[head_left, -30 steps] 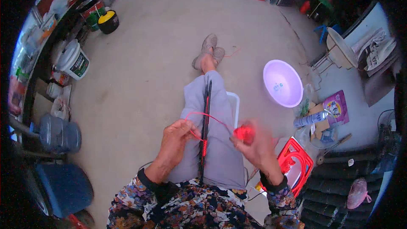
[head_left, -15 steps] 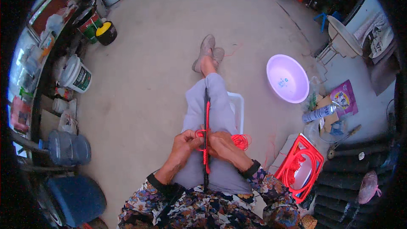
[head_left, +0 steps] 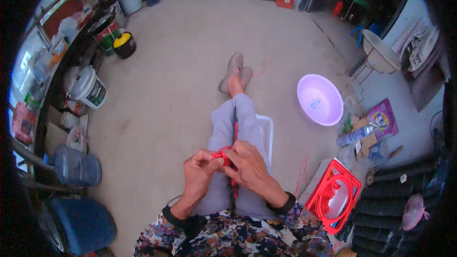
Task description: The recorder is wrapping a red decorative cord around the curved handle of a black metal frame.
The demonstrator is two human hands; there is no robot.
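A bundle of red cord [head_left: 221, 156] sits between my two hands, above my lap. My left hand [head_left: 199, 167] pinches the cord from the left, thumb and fingertips pressed together. From the right, my right hand [head_left: 250, 164] has its fingers closed on the same cord, its back hiding part of it. Beneath both hands a thin black rod [head_left: 234, 114] lies lengthwise along my legs, with red cord wound along part of it [head_left: 235, 133]. My hands cover the middle of the rod.
Right of my legs stand a white tray [head_left: 271, 138] and a red plastic frame [head_left: 354, 188] with red cord inside. Farther off are a purple basin [head_left: 320, 100], a spray can [head_left: 354, 135] and a purple bag [head_left: 383, 116]. Buckets [head_left: 89, 87] and a water jug [head_left: 77, 165] line the left.
My right hand has come up over the rod toward my left, and the red cord bundle that lay at my right thigh is now between my hands. The view has tilted slightly upward.
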